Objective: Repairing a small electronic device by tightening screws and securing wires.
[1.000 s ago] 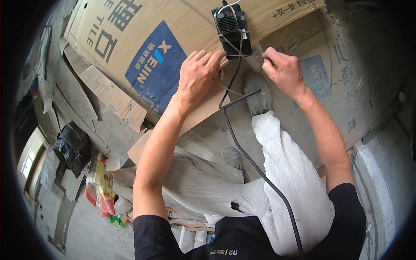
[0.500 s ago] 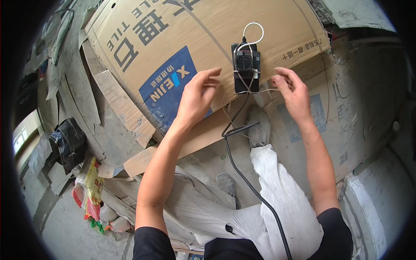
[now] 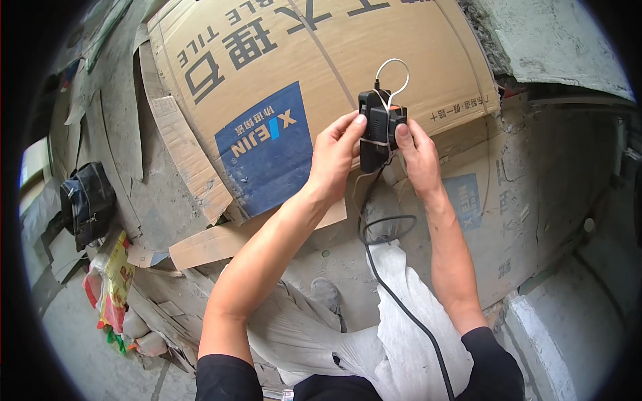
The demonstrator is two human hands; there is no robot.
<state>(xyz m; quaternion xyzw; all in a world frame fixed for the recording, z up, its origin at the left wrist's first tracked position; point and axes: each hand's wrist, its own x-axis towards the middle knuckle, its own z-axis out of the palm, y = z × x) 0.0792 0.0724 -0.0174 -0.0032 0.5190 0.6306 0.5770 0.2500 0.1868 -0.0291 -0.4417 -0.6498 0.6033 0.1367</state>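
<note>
A bundle of black boxy devices [image 3: 374, 154], one with a vented face, is bound together with thin string [image 3: 378, 143]. My left hand [image 3: 336, 150] grips its left side, thumb near the upper edge. On the other side my right hand [image 3: 421, 160] is closed round the right part, with the thumb on the front. A short white cable [image 3: 406, 72] loops up from the top and comes back to the bundle. From below it a thick black cable [image 3: 416, 317] coils once and runs down past my leg. My palms hide the bundle's sides.
Under the bundle lies a large printed cardboard sheet [image 3: 414, 53] with a blue patch. Torn cardboard strips [image 3: 190, 157] edge it on the left. A dark bag [image 3: 89, 200] and a colourful plastic sack [image 3: 115, 274] lie at the far left. My shoe [image 3: 382, 207] stands just below the bundle.
Both hands, apart from the bundle and half open before, have come in and taken hold of it from both sides. The bundle is turned and sits slightly lower in view.
</note>
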